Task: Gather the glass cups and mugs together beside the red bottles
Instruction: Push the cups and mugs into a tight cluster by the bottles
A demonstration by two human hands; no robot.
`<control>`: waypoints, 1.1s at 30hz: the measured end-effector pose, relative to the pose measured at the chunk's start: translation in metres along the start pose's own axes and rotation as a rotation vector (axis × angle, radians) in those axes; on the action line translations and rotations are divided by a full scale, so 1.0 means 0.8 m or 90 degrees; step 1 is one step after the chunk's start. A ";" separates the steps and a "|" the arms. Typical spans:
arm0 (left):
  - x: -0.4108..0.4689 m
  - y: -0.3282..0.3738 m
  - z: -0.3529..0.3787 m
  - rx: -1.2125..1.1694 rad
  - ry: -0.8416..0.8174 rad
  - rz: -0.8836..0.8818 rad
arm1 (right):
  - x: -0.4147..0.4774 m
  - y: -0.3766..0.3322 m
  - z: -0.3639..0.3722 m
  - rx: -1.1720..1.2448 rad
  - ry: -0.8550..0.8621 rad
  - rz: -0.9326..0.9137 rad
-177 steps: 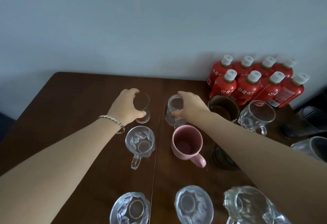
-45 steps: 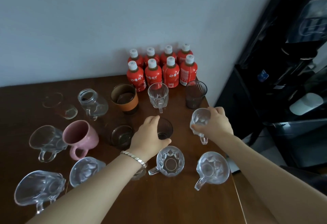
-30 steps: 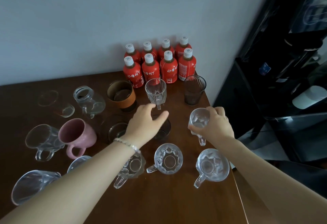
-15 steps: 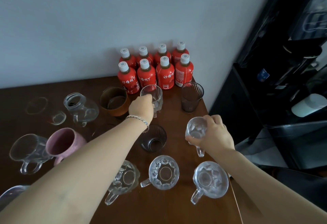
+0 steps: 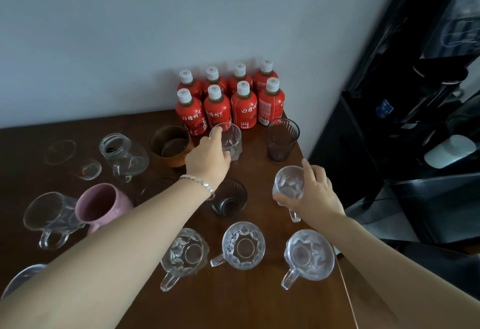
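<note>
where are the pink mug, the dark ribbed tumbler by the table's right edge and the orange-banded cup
pink mug (image 5: 100, 205), head view, inside of its mouth
dark ribbed tumbler (image 5: 281, 141), head view, side wall
orange-banded cup (image 5: 170, 144), head view, inside

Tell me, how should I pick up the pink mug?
Probably by its body, from above. The pink mug stands upright with its open mouth facing up, and its handle is hidden under the left arm on the near side. A clear mug sits close on its left, so wrapping fingers around the rim and upper wall from the top looks easiest.
</note>
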State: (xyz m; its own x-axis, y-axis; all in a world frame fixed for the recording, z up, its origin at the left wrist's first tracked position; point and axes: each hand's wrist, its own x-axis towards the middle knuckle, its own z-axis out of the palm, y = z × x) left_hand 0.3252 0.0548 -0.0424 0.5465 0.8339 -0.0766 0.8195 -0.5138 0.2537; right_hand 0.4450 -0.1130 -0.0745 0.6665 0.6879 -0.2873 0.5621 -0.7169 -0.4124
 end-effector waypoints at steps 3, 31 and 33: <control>-0.054 0.009 -0.025 -0.078 0.078 0.051 | -0.033 0.005 -0.009 0.058 0.034 -0.023; -0.229 0.009 0.034 0.123 -0.140 -0.089 | -0.169 0.060 0.028 0.103 -0.087 -0.061; -0.228 0.009 0.032 0.121 -0.147 -0.098 | -0.168 0.060 0.030 0.099 -0.063 -0.050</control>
State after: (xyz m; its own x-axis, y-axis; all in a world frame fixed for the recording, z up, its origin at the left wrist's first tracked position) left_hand 0.2356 -0.1061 -0.0513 0.4203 0.8483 -0.3221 0.9013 -0.4314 0.0399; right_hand 0.3707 -0.2374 -0.0766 0.5678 0.7541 -0.3301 0.5225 -0.6400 -0.5634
